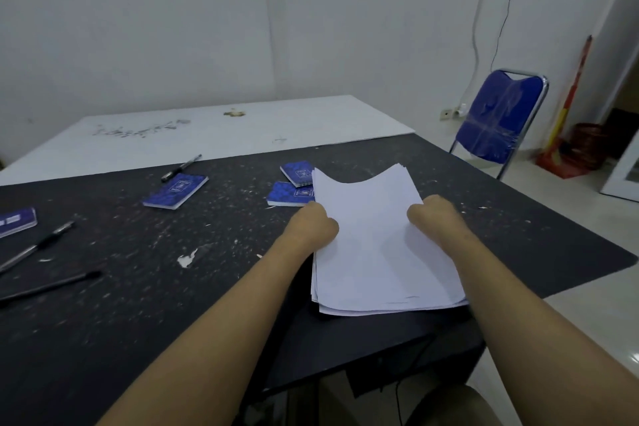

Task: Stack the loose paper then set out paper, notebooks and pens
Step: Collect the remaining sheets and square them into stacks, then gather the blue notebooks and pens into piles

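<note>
A stack of white paper (pixel 375 245) is lifted at its far end, its near edge low over the dark table (pixel 138 287). My left hand (pixel 313 226) grips its left edge and my right hand (pixel 432 216) grips its right edge, so the far end sags between them. Two blue notebooks (pixel 294 185) lie just beyond the paper's left corner. Another blue notebook (pixel 176 191) lies left of centre with a black pen (pixel 181 168) behind it. A further notebook (pixel 17 221) sits at the left edge, with two pens (pixel 38 245) (pixel 52 285) near it.
A white board (pixel 207 135) covers the far half of the table, against the wall. A blue folding chair (pixel 498 117) stands beyond the table's right corner. The table's right edge runs close to the paper. White flecks and a torn scrap (pixel 188 259) dot the dark surface.
</note>
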